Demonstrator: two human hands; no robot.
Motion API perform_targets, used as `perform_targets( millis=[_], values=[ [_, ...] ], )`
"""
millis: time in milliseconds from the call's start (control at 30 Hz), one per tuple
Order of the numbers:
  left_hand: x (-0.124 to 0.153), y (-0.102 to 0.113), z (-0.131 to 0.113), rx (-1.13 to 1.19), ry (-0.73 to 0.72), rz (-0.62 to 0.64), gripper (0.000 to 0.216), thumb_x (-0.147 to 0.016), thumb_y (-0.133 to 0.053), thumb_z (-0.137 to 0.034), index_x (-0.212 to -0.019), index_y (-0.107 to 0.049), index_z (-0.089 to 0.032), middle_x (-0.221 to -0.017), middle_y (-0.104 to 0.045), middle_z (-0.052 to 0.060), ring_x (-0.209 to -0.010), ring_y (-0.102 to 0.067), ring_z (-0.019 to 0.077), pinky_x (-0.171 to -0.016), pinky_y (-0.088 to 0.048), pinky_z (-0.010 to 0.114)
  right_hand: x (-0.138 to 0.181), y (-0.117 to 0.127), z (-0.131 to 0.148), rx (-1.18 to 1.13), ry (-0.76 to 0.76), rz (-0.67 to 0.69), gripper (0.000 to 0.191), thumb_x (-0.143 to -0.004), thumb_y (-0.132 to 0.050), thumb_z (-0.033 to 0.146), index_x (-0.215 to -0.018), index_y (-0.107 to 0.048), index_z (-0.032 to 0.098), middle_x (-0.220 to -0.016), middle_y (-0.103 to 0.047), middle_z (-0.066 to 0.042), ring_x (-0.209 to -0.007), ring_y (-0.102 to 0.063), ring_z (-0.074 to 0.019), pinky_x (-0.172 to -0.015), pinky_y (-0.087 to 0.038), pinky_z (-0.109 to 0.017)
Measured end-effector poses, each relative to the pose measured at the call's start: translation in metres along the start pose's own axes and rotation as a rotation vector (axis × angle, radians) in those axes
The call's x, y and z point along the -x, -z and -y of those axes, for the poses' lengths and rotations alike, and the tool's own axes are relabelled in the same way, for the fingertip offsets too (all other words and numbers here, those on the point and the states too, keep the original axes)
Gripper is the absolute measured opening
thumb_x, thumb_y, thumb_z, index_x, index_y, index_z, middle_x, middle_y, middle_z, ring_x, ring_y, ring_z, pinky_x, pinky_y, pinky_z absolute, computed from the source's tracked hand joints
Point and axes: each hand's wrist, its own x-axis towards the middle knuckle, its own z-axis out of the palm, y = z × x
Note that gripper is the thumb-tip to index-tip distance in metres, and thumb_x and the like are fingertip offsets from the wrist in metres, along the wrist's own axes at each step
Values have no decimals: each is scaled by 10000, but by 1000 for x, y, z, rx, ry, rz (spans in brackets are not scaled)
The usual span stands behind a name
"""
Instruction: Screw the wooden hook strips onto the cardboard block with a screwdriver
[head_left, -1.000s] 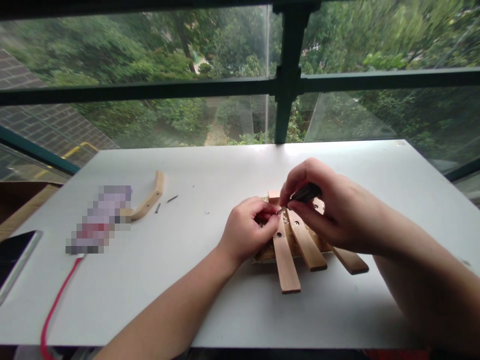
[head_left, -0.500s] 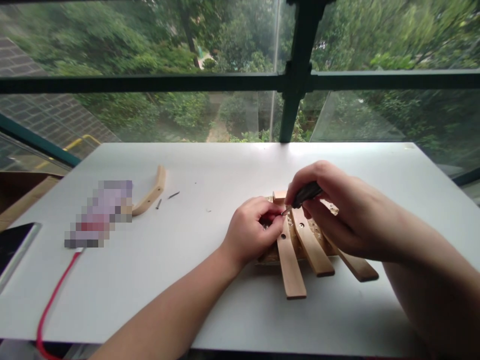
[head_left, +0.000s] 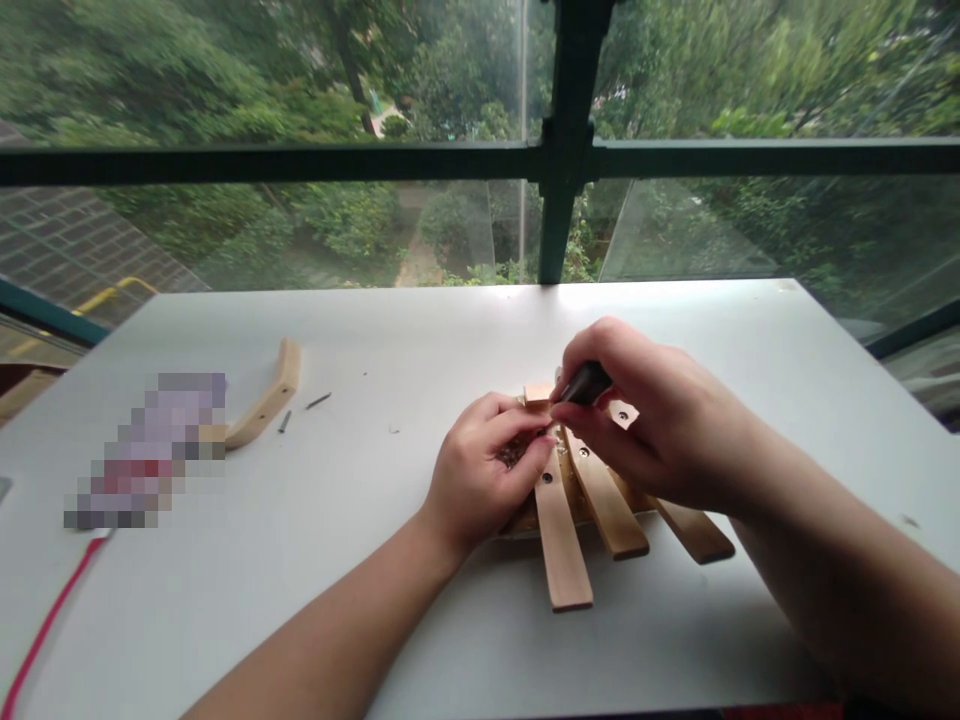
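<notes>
My left hand (head_left: 480,460) pinches a small screw, mostly hidden between thumb and forefinger, over the upper part of a pale wooden slat (head_left: 564,560). In my right hand (head_left: 660,410) is a screwdriver (head_left: 586,383); its dark handle slants down to the left, and its tip meets my left fingertips. The slat has a dark screw (head_left: 547,478) lower down. Beside it lie a second wooden slat (head_left: 611,505) with a screw and a third slat (head_left: 697,532), partly under my right hand. All rest across a brownish wooden base (head_left: 525,520), largely covered by my hands.
On the left of the white table (head_left: 337,560) lies a bent wooden piece (head_left: 266,400) with holes. Two loose screws (head_left: 285,422) are near it. A blurred-out object (head_left: 161,440) with a red cable (head_left: 56,590) lies farther left. Window frames stand behind the table.
The view has shifted slightly, so everything sits farther left. The screwdriver handle has come lower and more of its shaft is hidden behind my fingers. Both hands keep their grip.
</notes>
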Motion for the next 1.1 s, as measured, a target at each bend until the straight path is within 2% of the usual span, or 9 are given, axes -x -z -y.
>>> perform_targets(
  millis=[200,333,400,533,633,733,933,1100],
  values=[
    [2,-1,-2,10,-2,-34,108,-922,-652,-250,-991,-733,-235,-832,-681,4,-764,-596,134,-776,-485,272,0,-3,2,16,-40,-16,172,-898,-601,184,-971,-447,210,-796,-549,27,-630,-501,-91,-534,-406,-237],
    [3,-2,-2,9,6,-30,129,-942,-616,-229,-992,-735,-243,-877,-699,3,-779,-611,133,-754,-483,263,0,-4,5,29,-111,0,165,-927,-581,250,-1035,-461,215,-844,-587,14,-658,-538,-107,-576,-442,-253],
    [2,-2,-3,12,2,-26,127,-940,-615,-221,-985,-732,-237,-900,-707,5,-826,-628,142,-765,-486,263,1,-1,7,-20,-78,28,265,-916,-585,237,-1152,-467,209,-956,-628,-13,-730,-577,-122,-627,-466,-267],
    [1,-1,-3,-16,-10,-24,118,-938,-614,-228,-964,-728,-213,-908,-711,20,-834,-630,155,-762,-491,272,3,8,8,-124,4,143,536,-850,-538,94,-1356,-409,214,-1157,-650,-47,-907,-622,-152,-720,-482,-271],
    [1,0,-3,-47,-6,-12,136,-951,-593,-239,-975,-725,-211,-889,-703,27,-817,-620,162,-752,-490,278,3,10,5,-118,-13,185,378,-873,-517,103,-1236,-478,201,-1034,-671,-28,-822,-618,-138,-705,-483,-267],
    [0,0,-2,-60,-21,7,163,-965,-565,-241,-983,-725,-219,-879,-698,29,-840,-623,173,-766,-493,286,1,8,1,-103,-24,151,199,-895,-527,122,-1078,-506,198,-899,-648,-3,-740,-586,-120,-646,-469,-252],
    [0,0,1,-84,-19,13,157,-962,-557,-239,-970,-712,-212,-927,-714,41,-848,-640,179,-767,-506,293,-3,1,-3,-85,-15,33,181,-884,-629,184,-954,-467,222,-797,-585,36,-648,-511,-90,-542,-402,-226],
    [3,-2,3,-85,4,4,148,-958,-580,-270,-997,-713,-220,-949,-728,39,-840,-645,175,-766,-509,292,-5,-3,-5,-87,-33,2,201,-897,-630,199,-926,-433,223,-781,-579,42,-629,-493,-81,-529,-379,-219]
  ],
)
